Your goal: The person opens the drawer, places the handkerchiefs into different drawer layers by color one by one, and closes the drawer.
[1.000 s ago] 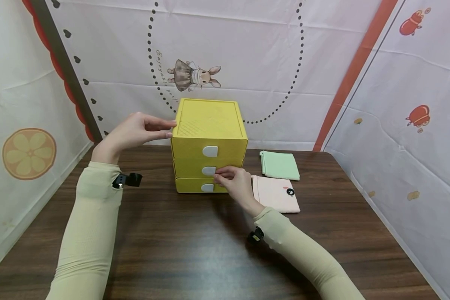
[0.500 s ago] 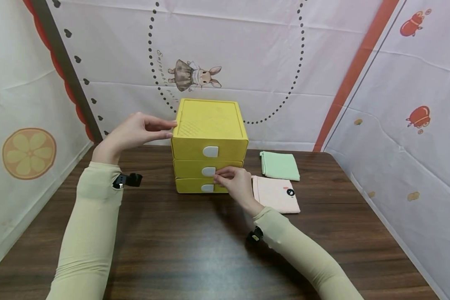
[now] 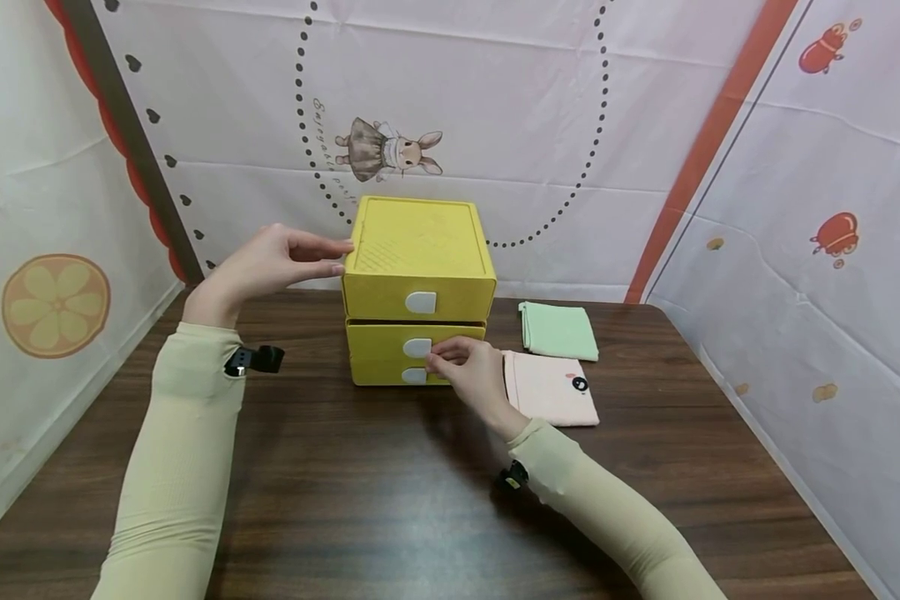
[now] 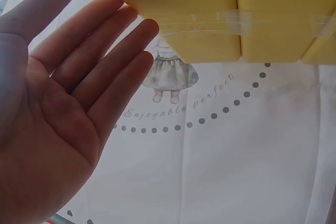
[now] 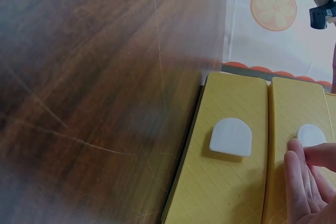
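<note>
A yellow three-drawer box [image 3: 423, 237] with white tab handles stands on the dark wooden table. My right hand [image 3: 478, 379] pinches the white handle [image 3: 417, 347] of the middle drawer [image 3: 375, 340] at its right side. That drawer sits slightly forward, with a dark gap along its top edge. In the right wrist view, thumb and fingertips meet at the handle's edge, and the bottom drawer [image 5: 220, 182] is shut beside it. With straight fingers, my left hand [image 3: 262, 265] rests against the upper left edge of the box; the left wrist view shows its palm [image 4: 58, 114] and extended fingers.
Right of the box lie a folded mint-green cloth [image 3: 560, 331] and, nearer, a folded pink cloth [image 3: 547, 390] with a small dark motif. A printed white curtain [image 3: 525, 100] rises behind the table and along both sides.
The middle drawer has slid a little toward me with my right hand on its handle, showing a dark gap above it. My left hand keeps its place on the box.
</note>
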